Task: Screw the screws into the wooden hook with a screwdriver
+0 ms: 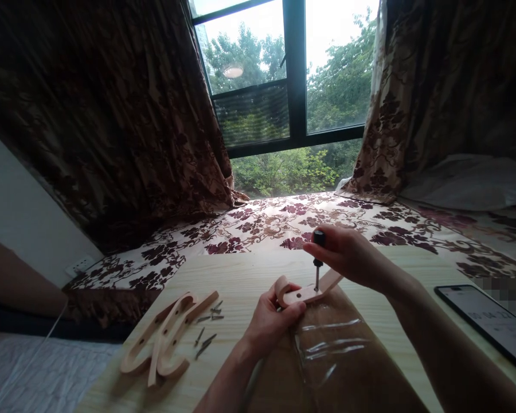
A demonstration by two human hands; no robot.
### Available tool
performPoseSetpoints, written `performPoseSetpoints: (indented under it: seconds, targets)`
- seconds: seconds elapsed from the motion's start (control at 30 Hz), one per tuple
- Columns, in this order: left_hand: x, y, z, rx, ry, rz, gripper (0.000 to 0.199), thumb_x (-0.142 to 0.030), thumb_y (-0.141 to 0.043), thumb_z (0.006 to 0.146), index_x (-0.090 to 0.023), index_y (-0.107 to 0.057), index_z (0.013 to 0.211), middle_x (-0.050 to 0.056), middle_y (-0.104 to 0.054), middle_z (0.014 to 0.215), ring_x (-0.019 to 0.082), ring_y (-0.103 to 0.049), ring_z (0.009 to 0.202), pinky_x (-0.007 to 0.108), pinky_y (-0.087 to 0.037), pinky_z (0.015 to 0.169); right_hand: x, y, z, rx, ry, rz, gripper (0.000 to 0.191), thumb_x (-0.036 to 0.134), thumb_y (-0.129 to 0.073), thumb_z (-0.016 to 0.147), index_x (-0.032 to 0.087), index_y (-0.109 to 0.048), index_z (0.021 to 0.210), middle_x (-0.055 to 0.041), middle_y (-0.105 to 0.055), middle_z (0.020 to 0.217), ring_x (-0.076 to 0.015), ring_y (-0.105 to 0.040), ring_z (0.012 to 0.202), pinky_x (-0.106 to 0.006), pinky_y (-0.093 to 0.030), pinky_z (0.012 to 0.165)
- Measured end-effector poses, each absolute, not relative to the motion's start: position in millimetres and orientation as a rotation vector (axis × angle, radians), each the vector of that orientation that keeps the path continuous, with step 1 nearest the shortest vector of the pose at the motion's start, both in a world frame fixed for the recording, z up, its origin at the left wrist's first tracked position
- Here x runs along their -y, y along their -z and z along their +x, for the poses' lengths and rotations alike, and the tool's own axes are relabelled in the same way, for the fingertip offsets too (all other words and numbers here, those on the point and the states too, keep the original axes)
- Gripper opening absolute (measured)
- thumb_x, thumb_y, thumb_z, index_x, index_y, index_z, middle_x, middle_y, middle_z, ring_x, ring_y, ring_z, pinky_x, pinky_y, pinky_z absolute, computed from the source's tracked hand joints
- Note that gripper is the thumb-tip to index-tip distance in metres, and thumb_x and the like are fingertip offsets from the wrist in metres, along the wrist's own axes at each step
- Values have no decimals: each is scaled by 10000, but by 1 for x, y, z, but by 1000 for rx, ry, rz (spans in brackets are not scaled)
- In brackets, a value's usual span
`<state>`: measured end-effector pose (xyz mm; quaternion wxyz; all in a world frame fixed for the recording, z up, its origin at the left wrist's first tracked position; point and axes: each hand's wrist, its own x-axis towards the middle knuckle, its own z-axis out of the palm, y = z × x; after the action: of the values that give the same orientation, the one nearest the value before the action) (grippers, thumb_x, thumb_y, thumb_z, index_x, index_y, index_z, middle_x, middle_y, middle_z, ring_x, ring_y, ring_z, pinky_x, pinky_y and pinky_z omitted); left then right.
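In the head view, my right hand (348,255) is closed round the black handle of a screwdriver (317,269), which stands upright. Its tip meets a hole in a curved wooden hook (308,295); whether a screw sits there is too small to tell. My left hand (275,318) grips the hook's curled end, thumb along the near side. A second, dark hole shows nearer that thumb. Beneath the hook lies a brown board (339,350) partly wrapped in shiny clear plastic. To the left are several screws (204,338) and a few more wooden hooks (165,338), overlapping one another.
A pale wooden table (232,275) carries everything. On its right side lies a phone (488,324) showing a timer. Behind the table is a ledge with flowered cloth (258,226), below a window (298,74) between patterned curtains (124,115). A wall socket (79,267) is at left.
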<state>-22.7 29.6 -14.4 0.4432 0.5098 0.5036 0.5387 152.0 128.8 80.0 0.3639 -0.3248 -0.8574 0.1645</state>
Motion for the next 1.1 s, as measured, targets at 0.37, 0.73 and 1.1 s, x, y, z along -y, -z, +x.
performPoseSetpoints:
  seconds: [0.37, 0.73, 1.1]
  targets:
    - [-31, 16, -22, -1211, -1332, 1218, 438, -423, -766, 680, -135, -619, 976, -6, -568, 759, 129, -478, 685, 231, -362, 642, -132, -77, 154, 2216, -571, -747, 282, 413, -557, 859, 203, -499, 679, 10, -552, 617, -129, -504, 567, -235, -376, 507]
    - [-30, 15, -21, -1224, -1330, 1215, 431, -418, -761, 679, -133, -621, 971, 0, -575, 785, 130, -489, 698, 234, -377, 660, -130, -81, 157, 2187, -559, -759, 269, 432, -542, 872, 203, -525, 731, 16, -545, 606, -117, -465, 545, -236, -341, 501]
    - [-15, -10, -33, -1452, -1363, 1375, 708, -300, -741, 685, -186, -448, 1319, 101, -538, 1239, 262, -487, 1165, 387, -366, 1002, -129, -75, 150, 2217, -491, -824, 336, 482, -498, 885, 224, -426, 682, 38, -489, 574, -120, -422, 523, -255, -306, 503]
